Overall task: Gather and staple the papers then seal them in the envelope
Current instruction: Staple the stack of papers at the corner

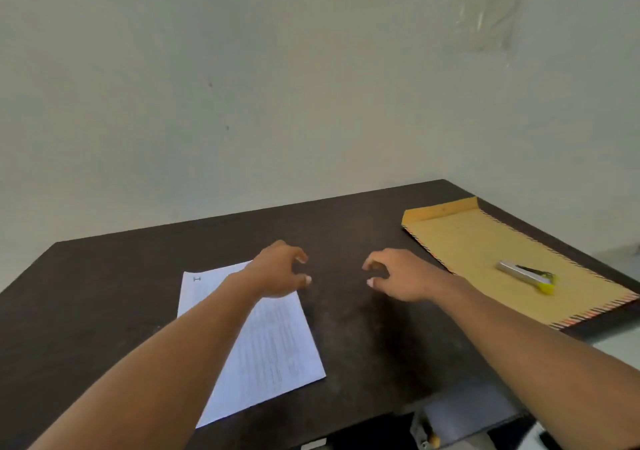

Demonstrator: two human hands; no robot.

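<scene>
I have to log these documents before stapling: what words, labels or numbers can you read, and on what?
"I": a lone mark at the far left corner of the paper.
Printed lines on the paper: too blurred to read.
On the envelope: no text shows, only a striped edge.
On the stapler: no label can be read.

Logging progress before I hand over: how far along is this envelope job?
Seemingly done: the papers lie in one pile on the table. In hand: nothing; the left hand and right hand hover empty. Left: stapling, with the stapler resting on the envelope, then inserting and sealing.
</scene>
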